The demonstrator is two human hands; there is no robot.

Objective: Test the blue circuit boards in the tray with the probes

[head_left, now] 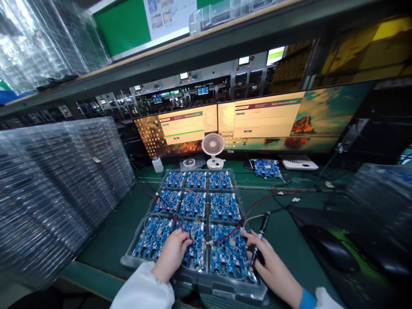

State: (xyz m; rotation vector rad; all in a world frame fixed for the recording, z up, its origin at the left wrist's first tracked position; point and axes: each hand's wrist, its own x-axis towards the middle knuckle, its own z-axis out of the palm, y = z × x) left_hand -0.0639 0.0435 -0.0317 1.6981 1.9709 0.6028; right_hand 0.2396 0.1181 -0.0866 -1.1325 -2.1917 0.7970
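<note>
A clear plastic tray (pixel 127 259) holds several blue circuit boards (pixel 193 204) in separate compartments. Over the front middle board (pixel 196 246), my left hand (pixel 174 253) is closed, thumb and finger pinched at the end of a red-and-black cable (pixel 167 210); its tip is hidden by the fingers. My right hand (pixel 268 262) has a black marker pen (pixel 260 236) tucked between its fingers. Its fingertips rest at the right edge of the front right board (pixel 230 253), close to a second cable (pixel 254 205) that crosses that board.
Tall stacks of clear trays (pixel 61 184) stand at the left. Behind the tray are a small white fan (pixel 213 144), a tape roll (pixel 189 163), a white bottle (pixel 157 165) and two monitors (pixel 270 120). A loose board (pixel 267 168) lies back right; a black mouse (pixel 331 249) sits right.
</note>
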